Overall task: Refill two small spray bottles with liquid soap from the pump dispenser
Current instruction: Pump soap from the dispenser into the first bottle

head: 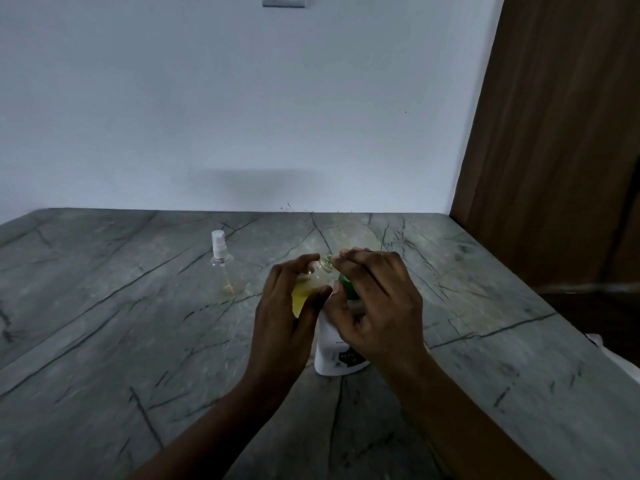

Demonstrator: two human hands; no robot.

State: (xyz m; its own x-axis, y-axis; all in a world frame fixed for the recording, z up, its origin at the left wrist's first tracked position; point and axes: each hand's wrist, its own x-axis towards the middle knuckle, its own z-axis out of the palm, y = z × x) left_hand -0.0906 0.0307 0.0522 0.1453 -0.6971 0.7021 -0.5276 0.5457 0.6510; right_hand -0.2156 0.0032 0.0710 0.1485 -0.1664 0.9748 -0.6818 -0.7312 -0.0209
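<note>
My left hand grips a small clear spray bottle with yellow liquid in it, tilted so its open neck points up and right. My right hand lies over the green pump head of a white soap dispenser that stands on the grey stone counter. Its fingers reach toward the bottle's neck, and the pump is mostly hidden under the hand. A second small clear spray bottle with a white spray cap stands upright to the left, apart from both hands.
A white wall runs behind the counter, with a switch plate at the top. A brown wooden panel bounds the counter's right side. Something white lies past the right edge.
</note>
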